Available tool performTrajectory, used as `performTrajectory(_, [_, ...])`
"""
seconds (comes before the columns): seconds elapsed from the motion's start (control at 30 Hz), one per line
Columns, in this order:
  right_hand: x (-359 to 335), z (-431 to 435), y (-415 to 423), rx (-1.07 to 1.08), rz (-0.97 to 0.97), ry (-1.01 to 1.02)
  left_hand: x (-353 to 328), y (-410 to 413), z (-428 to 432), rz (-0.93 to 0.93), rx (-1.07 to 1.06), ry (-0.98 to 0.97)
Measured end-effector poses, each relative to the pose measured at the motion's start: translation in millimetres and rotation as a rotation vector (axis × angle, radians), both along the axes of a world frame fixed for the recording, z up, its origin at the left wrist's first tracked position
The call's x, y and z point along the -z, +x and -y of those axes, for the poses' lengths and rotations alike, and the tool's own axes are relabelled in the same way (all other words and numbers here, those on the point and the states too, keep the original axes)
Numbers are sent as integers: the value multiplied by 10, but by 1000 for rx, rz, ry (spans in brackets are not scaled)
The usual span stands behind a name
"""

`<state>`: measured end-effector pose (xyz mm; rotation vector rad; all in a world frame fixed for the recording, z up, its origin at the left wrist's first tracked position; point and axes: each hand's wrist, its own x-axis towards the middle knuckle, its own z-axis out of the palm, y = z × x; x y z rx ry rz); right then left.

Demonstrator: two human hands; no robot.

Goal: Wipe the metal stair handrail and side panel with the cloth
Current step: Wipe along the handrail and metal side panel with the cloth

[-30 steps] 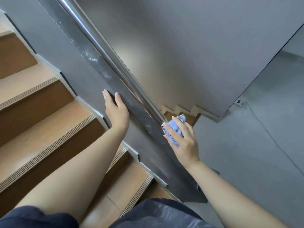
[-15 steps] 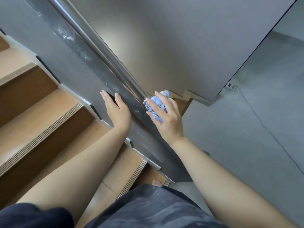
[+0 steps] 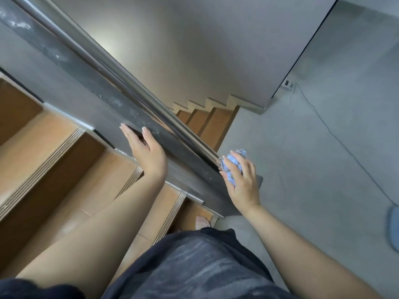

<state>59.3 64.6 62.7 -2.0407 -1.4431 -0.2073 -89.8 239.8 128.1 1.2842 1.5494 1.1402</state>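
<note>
The right hand (image 3: 243, 182) is clamping its fingers around a bunched blue cloth (image 3: 232, 164), pressing it against the lower end of the metal handrail (image 3: 133, 87). The left hand (image 3: 146, 154) is resting on the side panel (image 3: 71, 91) just under its top edge, fingers straight and slightly apart, gripping nothing.

cloth (image 3: 231, 167) mostly hidden under right hand (image 3: 243, 184), handrail (image 3: 121, 70) cut off top-left
</note>
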Motion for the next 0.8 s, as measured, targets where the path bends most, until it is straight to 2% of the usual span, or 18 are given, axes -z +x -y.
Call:
performTrajectory(0.2, [105,162,19,95,-35,-58,88,71,56,20,-9,-21])
performTrajectory(0.5, [-96,-173,-75,-27,-67,-76,151,103,90,31,18,-8])
performTrajectory(0.8, [220,332,64,70,-76,-159,200,104,124,10,20,-10])
